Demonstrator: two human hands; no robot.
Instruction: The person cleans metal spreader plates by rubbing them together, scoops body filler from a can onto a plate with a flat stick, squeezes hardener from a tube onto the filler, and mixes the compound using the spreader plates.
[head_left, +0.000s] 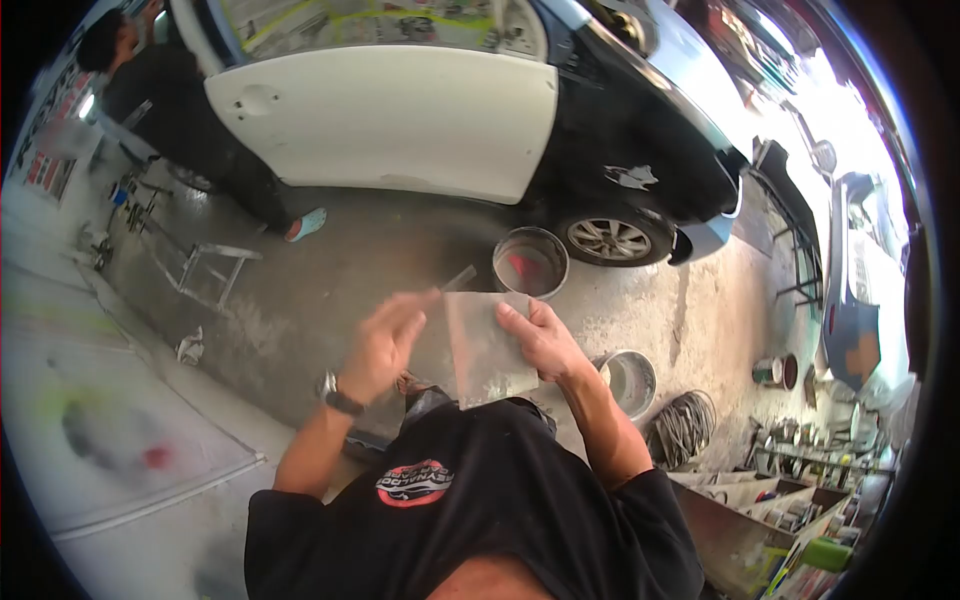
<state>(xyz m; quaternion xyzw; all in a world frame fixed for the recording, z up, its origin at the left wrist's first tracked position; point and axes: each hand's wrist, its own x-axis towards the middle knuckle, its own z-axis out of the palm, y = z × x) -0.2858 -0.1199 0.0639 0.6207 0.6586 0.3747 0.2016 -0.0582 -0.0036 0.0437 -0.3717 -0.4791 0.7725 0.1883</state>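
Note:
My right hand (543, 340) grips a thin, pale grey rectangular board (490, 360) by its right side, thumb over the top face. The board is tilted in front of my chest, with whitish smears near its lower edge. My left hand (391, 335), slightly blurred and wearing a wristwatch, is by the board's upper left corner. Out of its closed fingers sticks a narrow, flat putty spreader (460, 278), whose lower end is hidden in the hand.
A car with a white door (390, 120) and black fender stands ahead. Two buckets (532, 232) (630, 383) and coiled cable (682, 428) are on the floor. A co-worker (200, 120) stands left near a metal stand (210, 270). Cluttered bins (760, 510) lie right, a panel (130, 450) left.

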